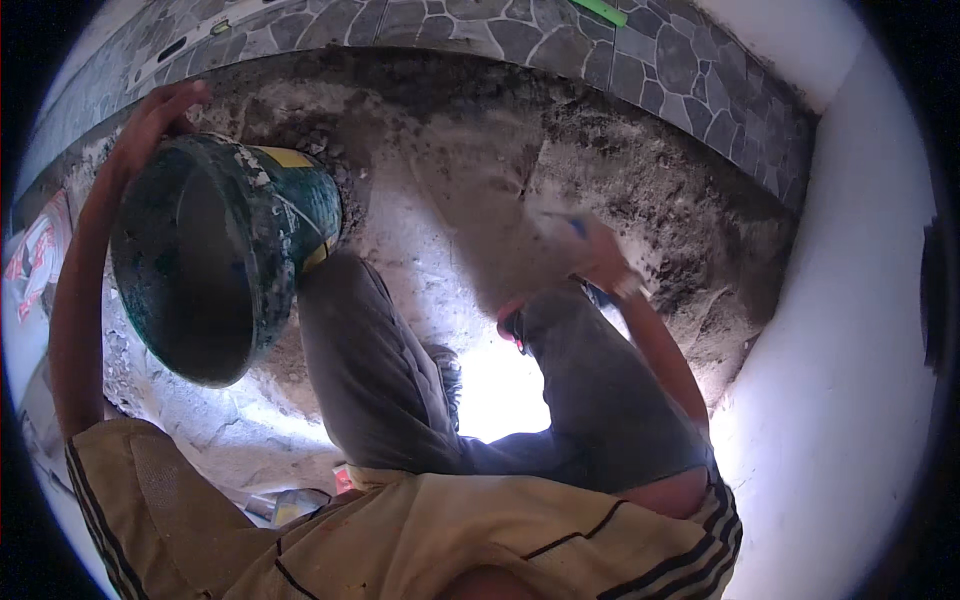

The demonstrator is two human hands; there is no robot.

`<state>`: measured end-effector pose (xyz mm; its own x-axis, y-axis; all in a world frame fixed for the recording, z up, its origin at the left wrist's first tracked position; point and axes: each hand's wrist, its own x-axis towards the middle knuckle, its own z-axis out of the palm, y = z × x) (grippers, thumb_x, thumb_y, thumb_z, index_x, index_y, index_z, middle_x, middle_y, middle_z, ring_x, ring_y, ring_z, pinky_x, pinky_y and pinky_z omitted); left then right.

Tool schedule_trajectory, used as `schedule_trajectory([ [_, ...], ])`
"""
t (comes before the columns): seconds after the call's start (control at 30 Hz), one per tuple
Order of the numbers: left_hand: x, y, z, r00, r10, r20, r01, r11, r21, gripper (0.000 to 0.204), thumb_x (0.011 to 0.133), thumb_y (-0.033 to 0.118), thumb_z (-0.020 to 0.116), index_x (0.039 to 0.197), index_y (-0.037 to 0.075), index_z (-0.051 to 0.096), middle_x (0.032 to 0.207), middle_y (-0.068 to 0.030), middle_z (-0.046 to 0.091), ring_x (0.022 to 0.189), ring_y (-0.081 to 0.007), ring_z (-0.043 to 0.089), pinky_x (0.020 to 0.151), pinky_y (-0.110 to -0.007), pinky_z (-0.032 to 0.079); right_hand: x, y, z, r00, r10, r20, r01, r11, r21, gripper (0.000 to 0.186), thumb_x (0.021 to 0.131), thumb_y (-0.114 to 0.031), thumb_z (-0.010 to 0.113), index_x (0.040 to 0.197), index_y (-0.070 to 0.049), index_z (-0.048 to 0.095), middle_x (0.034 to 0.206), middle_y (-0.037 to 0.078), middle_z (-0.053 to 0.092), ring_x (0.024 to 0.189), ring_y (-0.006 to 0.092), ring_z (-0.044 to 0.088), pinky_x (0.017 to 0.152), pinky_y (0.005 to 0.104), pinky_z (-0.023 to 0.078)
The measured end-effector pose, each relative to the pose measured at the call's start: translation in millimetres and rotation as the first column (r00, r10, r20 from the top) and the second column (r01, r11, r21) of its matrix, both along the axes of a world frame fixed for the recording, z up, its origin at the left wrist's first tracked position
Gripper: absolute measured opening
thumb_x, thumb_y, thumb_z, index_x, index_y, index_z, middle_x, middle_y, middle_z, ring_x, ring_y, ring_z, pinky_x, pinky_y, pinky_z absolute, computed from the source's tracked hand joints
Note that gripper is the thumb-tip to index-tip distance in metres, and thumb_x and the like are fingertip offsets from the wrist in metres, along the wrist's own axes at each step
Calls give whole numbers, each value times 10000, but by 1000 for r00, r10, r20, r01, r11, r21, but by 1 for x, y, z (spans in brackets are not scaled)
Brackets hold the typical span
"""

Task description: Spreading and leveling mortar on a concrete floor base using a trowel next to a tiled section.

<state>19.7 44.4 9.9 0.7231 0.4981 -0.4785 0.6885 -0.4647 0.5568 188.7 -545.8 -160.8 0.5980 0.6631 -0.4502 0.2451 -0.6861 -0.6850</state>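
A dark green bucket (pixel 240 260), smeared with dried mortar, lies tipped on its side at my left, its mouth turned toward me. Against its far upper side rests my left hand (pixel 160 118), fingers stretched out rather than wrapped round it. Beyond my right knee, my right hand (pixel 603 262) is smeared by motion and appears closed on a tool with a blue handle (pixel 578 228). The tool's shape is lost in a pale blur. Rough grey mortar or earth (pixel 480 150) covers the ground in front of me.
Grey stone-patterned tiles (pixel 560 50) edge the far side, with a spirit level (pixel 190 42) at far left and a green strip (pixel 600 10) on top. A white wall (pixel 850 300) stands at right. A red-and-white bag (pixel 42 250) lies at far left. My bent knees are between my hands.
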Motion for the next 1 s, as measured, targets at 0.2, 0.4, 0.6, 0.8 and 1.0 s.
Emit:
schedule_trajectory([
  [0.2, -2, 16, -4, 994, -50, -95, 50, 999, -4, 566, 850, 530, 576, 1137, 44, 620, 978, -92, 608, 784, -159, 569, 754, -290, 450, -6, 92, -43, 986, 103, -130, -118, 987, -111, 536, 866, -503, 534, 1124, -37, 593, 1028, 243, 634, 954, 384, 620, 831, 437, 478],
  [0.4, -2, -18, 11, 996, 71, -59, -71, 997, -3, 599, 836, 546, 585, 1110, 15, 624, 816, -87, 623, 703, -159, 572, 689, -288, 455, 34, -30, -23, 992, -6, 128, 39, 965, -258, 439, 876, -457, 561, 1006, -44, 635, 883, 200, 651, 825, 358, 637, 737, 441, 483],
  [0.6, 1, -12, 4, 997, -25, 78, 12, 987, 163, 681, 831, 585, 564, 1142, -20, 604, 907, -104, 640, 749, -178, 605, 723, -309, 477, 19, 62, 12, 986, 140, 95, -129, 985, -117, 430, 880, -411, 571, 1045, -17, 607, 862, 212, 638, 830, 358, 626, 729, 445, 468],
  [0.8, 5, -8, 12, 990, -113, -85, 123, 986, 114, 696, 833, 602, 554, 1137, -21, 612, 1013, -122, 651, 768, -194, 626, 745, -334, 493, -15, 236, 16, 958, 263, 116, -272, 960, 67, 384, 847, -362, 592, 989, -7, 558, 862, 230, 628, 834, 402, 615, 729, 460, 468],
  [1.0, 3, -13, 8, 998, -54, -34, 57, 993, 106, 686, 843, 586, 554, 1134, -32, 615, 972, -133, 662, 779, -204, 635, 749, -338, 496, 21, 272, 20, 912, 336, 235, -391, 885, 251, 386, 786, -326, 599, 944, 8, 489, 804, 241, 634, 785, 438, 626, 707, 524, 491],
])
